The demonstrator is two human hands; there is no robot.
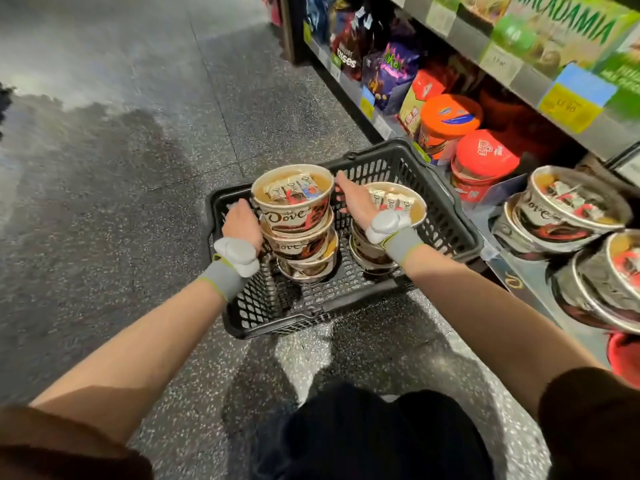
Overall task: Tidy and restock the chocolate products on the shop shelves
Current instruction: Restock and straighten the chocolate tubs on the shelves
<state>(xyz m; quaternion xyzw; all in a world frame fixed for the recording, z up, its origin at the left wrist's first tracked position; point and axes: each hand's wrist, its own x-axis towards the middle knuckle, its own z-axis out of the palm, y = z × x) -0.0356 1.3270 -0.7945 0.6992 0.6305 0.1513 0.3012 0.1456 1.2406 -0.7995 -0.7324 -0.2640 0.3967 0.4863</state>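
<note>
you've got a stack of dove tubs (297, 223) standing in the black basket (446, 216) on the floor, your left hand (241, 225) and right hand (353, 200) pressed flat against opposite sides with fingers fairly straight, clamping so the tall stack lifts as one, i'd judge. a second, shorter dove stack (391, 216) sits just beside it under your right wrist. more dove tubs (561, 209) lie tilted on the low shelf (512, 268) to the right. readable nearby: "kisses" bag (346, 53), "macadamia" box (568, 26).
</note>
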